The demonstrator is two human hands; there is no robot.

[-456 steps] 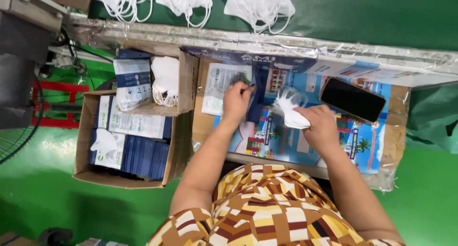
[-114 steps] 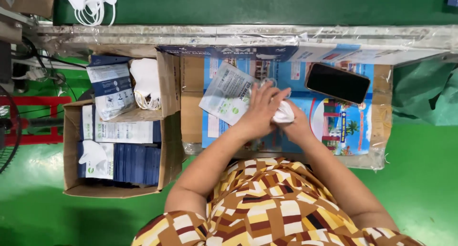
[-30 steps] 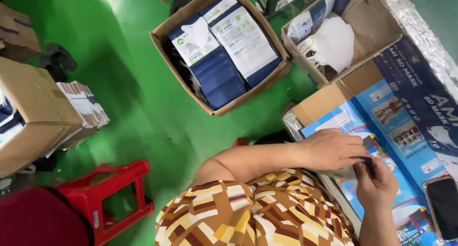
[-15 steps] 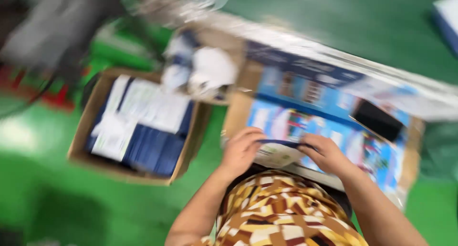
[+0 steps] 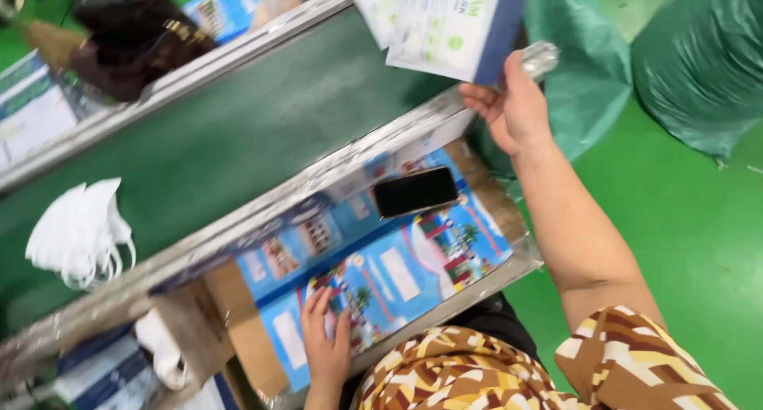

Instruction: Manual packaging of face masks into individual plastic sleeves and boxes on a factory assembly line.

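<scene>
Overhead, right hand (image 5: 515, 108) gripping glossy flat packet (image 5: 447, 25), left hand (image 5: 324, 348) on printed cardboard (image 5: 397, 267)

Green floor (image 5: 699, 243) fills right side of frame. Dark green conveyor belt (image 5: 238, 132) runs diagonally from lower left to top centre, foil-wrapped rails (image 5: 262, 211) alongside. Green woven sacks (image 5: 699, 60) upper right. Even overhead light.

2 hands: right hand (image 5: 513, 108) holding 1 white-and-blue flat packet (image 5: 453, 25), left hand (image 5: 324, 348) flat on the printed worktop. 1 more packet (image 5: 377, 5) just left of the held one. 1 black phone (image 5: 416, 191) between the hands. 1 pile of white masks (image 5: 78, 231) far left. 2 green sacks (image 5: 699, 60) right of the grip.
</scene>
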